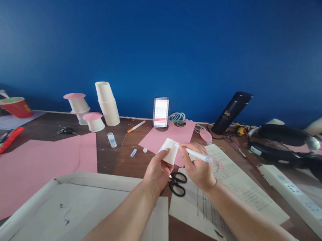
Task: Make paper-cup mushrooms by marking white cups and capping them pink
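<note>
Clamped between the thumb and fingers of my left hand (158, 171), the white paper cup (171, 147) is just beyond the scissors (178, 183) in the head view, tipped on its side above the pink sheet (148, 140). To the right of those scissors, my right hand (198, 169) is wrapped round a white pen (196, 154) whose tip meets the cup's side or hovers just off it; I cannot tell which. Too hard a squeeze from my thumb could dent the cup, since its paper looks thin. Too light a hold could let it turn under the pen, and the tip could then skid along the curve or slip onto my left fingers. Lowering my left hand carelessly could nudge the scissors, because their handles lie right beside it and their blades are mostly hidden from me. My right forearm crosses the printed page (242, 182), right of the scissors, so a sideways sweep might drag it. The small lavender cap (133, 153), left of and beyond the scissors, looks light enough to roll if a sleeve or knuckle catches it.
</note>
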Tool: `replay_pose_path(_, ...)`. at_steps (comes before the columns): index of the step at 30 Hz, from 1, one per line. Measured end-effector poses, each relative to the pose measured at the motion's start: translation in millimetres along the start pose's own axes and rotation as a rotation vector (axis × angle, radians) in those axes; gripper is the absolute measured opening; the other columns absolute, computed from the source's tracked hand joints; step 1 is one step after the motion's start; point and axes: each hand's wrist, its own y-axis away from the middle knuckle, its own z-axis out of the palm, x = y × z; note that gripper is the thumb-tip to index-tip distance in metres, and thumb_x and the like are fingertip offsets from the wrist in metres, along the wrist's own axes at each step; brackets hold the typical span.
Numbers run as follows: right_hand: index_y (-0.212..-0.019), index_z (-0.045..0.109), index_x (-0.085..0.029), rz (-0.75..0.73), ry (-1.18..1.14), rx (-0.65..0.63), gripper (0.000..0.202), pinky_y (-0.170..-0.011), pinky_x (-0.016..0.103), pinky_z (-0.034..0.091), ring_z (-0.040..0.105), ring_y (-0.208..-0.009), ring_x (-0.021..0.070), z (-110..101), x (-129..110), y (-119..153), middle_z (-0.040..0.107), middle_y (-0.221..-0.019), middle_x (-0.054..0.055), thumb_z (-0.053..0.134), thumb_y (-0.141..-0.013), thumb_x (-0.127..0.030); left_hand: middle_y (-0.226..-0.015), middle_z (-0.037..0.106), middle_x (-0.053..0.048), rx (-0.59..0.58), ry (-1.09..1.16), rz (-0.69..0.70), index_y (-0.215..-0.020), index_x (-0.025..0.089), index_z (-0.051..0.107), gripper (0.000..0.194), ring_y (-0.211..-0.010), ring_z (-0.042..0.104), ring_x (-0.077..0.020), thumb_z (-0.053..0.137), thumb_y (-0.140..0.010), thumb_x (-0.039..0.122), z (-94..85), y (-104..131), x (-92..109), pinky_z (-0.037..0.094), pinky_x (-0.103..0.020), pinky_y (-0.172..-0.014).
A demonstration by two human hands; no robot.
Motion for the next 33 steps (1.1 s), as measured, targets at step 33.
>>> replay_pose_path(33, -0.091, 0.063, -0.02, 0.007, 0.01, -0.067, 0.011, -0.075, 0.032, 0.044, 0.063, -0.077, 0.018, -0.7, -5.4, 2.2, 0.069, -0.083, 0.004, 0.054, -0.086, -0.023, -0.086, 0.07, -0.007, -0.02, -0.011, 0.032, -0.085, 0.011, 0.064, 0.018, -0.073, 0.066, -0.0128, 0.068, -0.069, 0.004, 1.5, 2.6, 0.5, 0.051, -0.018, -0.057)
